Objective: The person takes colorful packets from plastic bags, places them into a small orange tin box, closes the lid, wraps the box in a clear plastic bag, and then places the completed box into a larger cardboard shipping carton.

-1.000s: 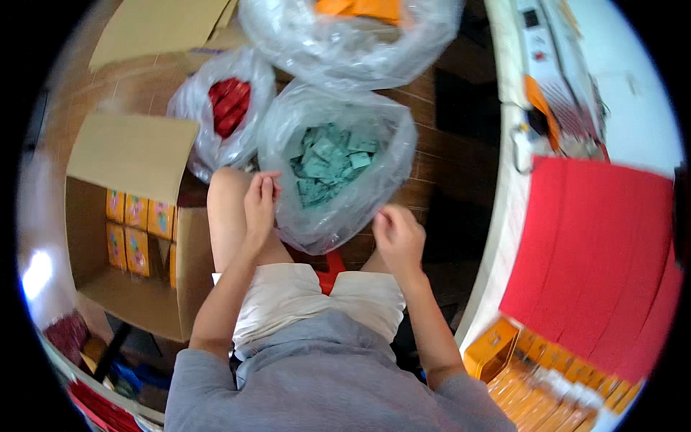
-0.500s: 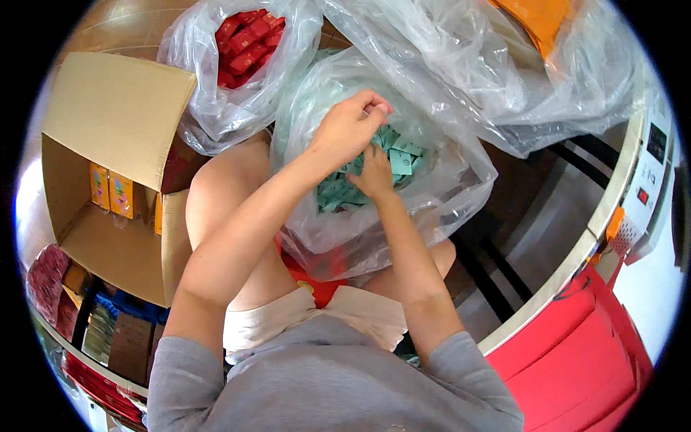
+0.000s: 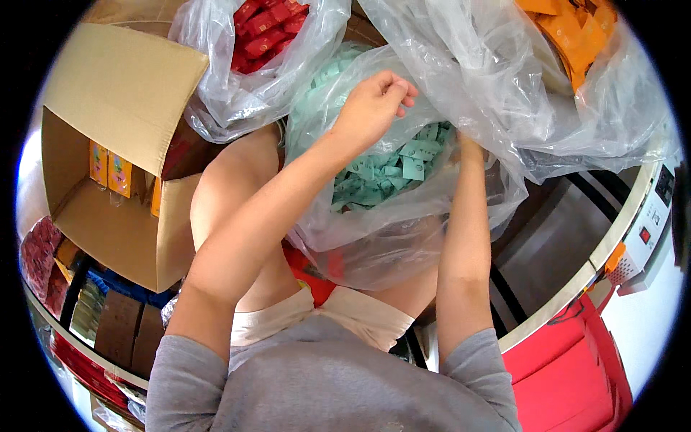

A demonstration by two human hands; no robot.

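Note:
A clear plastic bag (image 3: pixel 374 237) stands between my knees, holding many small pale-green packets (image 3: pixel 381 169). Over its far side hangs my left hand (image 3: pixel 374 104), its fingers curled together. Whatever they hold, if anything, is hidden. At the bag's right side, my right hand (image 3: pixel 469 137) reaches in by the plastic. Film covers its fingers, so their grip does not show.
Red packets (image 3: pixel 268 32) fill another plastic bag at the back. A larger clear bag (image 3: pixel 489 86) with orange packets (image 3: pixel 576 36) lies at the back right. An open cardboard box (image 3: pixel 115 230) holding orange packs stands left. A white-rimmed table (image 3: pixel 597 252) curves along the right.
My right hand has moved right, from among the green packets to the bag's right side. My left hand has shifted slightly right and up, still curled. The view has shifted a little.

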